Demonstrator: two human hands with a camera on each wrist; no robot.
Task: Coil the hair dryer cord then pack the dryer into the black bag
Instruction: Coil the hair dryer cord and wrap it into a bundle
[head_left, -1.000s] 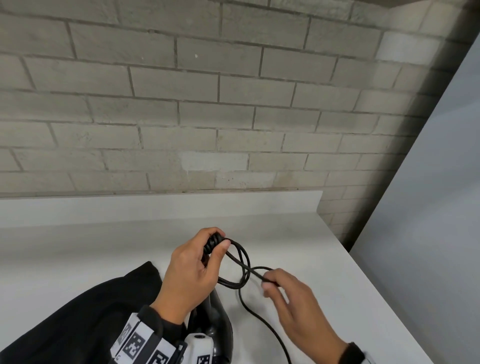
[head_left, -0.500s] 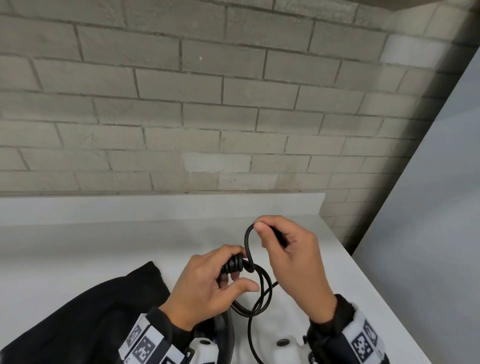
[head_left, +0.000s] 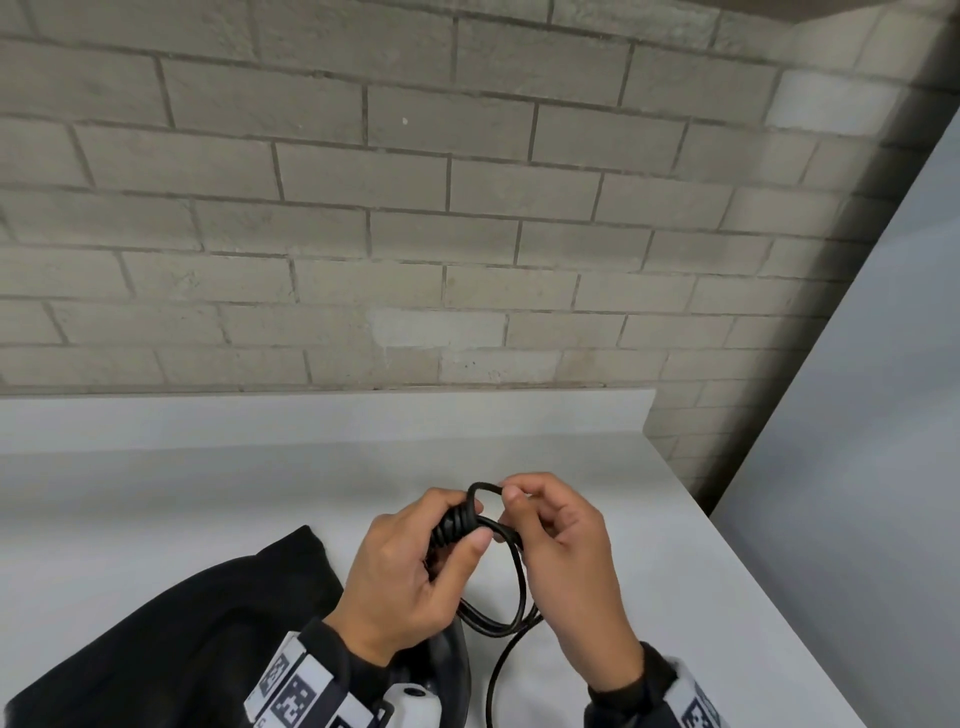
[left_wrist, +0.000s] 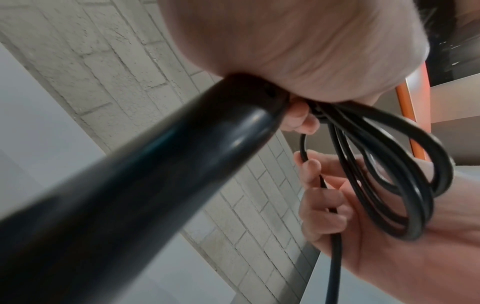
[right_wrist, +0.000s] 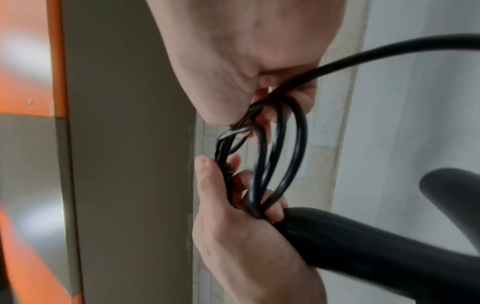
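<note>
The black hair dryer (head_left: 453, 662) sits mostly hidden under my left wrist; its handle (left_wrist: 155, 174) fills the left wrist view. My left hand (head_left: 462, 519) grips the ribbed cord end at the handle base together with a few gathered loops of the black cord (head_left: 519, 582). My right hand (head_left: 511, 493) pinches the top of a fresh loop right beside the left thumb, and the free cord trails down off the frame's bottom edge. The loops (right_wrist: 280, 154) hang between both hands. The black bag (head_left: 182, 623) lies flat on the table, left of my left arm.
The white table (head_left: 156, 493) has a low raised back edge against a grey brick wall (head_left: 363, 234). A pale grey panel (head_left: 857, 415) runs along the table's right edge. An orange and grey frame (right_wrist: 54, 61) appears in the wrist views.
My right hand drew cord from the lower right, lifted it into a loop, then brought that loop down against the bundle in my left hand. The left hand stayed in place.
</note>
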